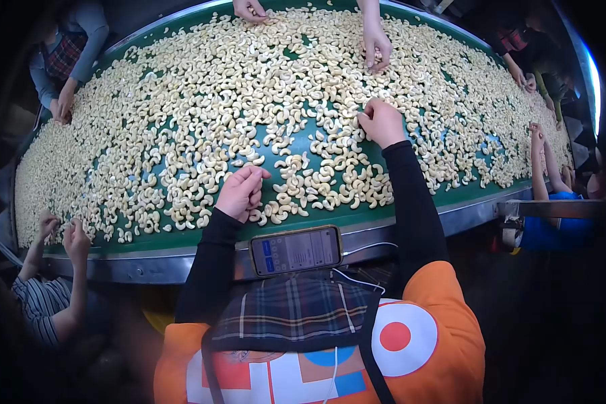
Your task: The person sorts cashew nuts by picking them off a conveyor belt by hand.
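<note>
Covering most of a broad green belt [357, 214], cashew kernels [209, 121]: pale cream to ivory, curved, smooth-looking, mostly whole as far as can be seen, too many to count, lying in a dense loose layer with green gaps, thinner in front of the person. Left hand [240, 192], one, bare, black-sleeved: at the near part of the layer, fingers curled in and thumb together with them; whether a kernel is inside cannot be told. Right hand [382, 124], one, bare, black-sleeved: farther out over the kernels, fingers curled and closed toward the thumb; contents hidden. Smartphone [295, 250], one, rectangular, lit screen, pale case: beside the belt's silvery metal edge [141, 269], between the forearms, a white cable [367, 246] at its side. Plaid apron [293, 306], one, dark blue, over an orange top [451, 323] with printed shapes. Co-workers' hands: two at the far side, the nearer one [377, 50] curled around small pinkish pieces; two close together at the upper left [63, 104]; two raised at the lower left, by a striped sleeve [39, 306]; several along the right, exact count unclear. Holding the kernels: the belt, within its metal edge.
</note>
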Motion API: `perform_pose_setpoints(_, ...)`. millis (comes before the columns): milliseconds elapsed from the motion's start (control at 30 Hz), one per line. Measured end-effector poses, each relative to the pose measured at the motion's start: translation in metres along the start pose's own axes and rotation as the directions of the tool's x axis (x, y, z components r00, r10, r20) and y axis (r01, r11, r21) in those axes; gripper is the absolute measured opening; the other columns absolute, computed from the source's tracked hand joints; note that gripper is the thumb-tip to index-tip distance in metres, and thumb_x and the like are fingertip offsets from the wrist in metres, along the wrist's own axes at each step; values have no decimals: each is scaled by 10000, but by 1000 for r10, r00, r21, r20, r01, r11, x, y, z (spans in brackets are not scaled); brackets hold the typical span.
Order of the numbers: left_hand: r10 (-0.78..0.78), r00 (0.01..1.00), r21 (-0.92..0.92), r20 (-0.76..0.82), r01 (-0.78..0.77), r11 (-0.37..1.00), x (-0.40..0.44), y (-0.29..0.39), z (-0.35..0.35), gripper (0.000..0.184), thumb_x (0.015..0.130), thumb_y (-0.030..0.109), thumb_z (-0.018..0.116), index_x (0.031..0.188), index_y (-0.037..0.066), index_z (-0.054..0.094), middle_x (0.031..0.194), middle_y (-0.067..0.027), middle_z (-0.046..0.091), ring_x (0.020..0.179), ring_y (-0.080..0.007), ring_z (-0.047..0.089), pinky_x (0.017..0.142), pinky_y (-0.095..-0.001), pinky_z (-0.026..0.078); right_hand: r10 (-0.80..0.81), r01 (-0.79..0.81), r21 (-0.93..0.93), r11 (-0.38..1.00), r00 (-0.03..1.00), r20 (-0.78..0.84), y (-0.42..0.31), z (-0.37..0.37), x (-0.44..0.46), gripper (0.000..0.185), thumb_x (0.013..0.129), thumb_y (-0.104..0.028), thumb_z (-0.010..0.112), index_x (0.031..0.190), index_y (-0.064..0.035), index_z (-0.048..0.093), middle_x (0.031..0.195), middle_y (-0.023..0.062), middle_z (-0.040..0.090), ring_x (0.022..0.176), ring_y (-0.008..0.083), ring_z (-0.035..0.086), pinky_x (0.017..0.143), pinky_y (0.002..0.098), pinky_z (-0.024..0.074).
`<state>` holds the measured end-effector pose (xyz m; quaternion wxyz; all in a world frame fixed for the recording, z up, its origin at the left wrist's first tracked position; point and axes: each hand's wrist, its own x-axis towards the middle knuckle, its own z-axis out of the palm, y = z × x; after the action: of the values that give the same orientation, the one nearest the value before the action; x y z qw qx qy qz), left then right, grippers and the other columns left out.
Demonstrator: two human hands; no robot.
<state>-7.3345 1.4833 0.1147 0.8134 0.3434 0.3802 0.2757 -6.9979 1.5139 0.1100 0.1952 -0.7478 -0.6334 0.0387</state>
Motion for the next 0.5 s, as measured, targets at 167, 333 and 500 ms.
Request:
perform_pose_setpoints(167,-2,1000,49,-29,3,999,-5,3,0,173,927,187,459,922,29,528,589,51,368,425,-29,309,375,-166,199,-3,25,307,951,997,-73,-18,13,26,104,683,-151,632,746,-70,642,704,105,618,658,252,601,637,348,487)
perform_pose_setpoints(333,14,1000,82,3,-14,997,-13,4,-23,171,927,187,458,921,32,530,591,51,370,435,-30,320,390,-170,222,-22,40,-96,995,983,184,-29,9,30,80,652,-113,599,717,-90,640,723,120,624,711,276,614,669,370,488)
perform_pose_setpoints(500,-12,1000,54,11,11,998,-23,13,-34,170,919,191,482,913,33,546,584,56,391,428,-26,339,383,-175,241,3,-20,229,973,997,72,-53,2,21,95,636,-96,594,713,-91,650,714,118,625,707,276,612,677,368,488)
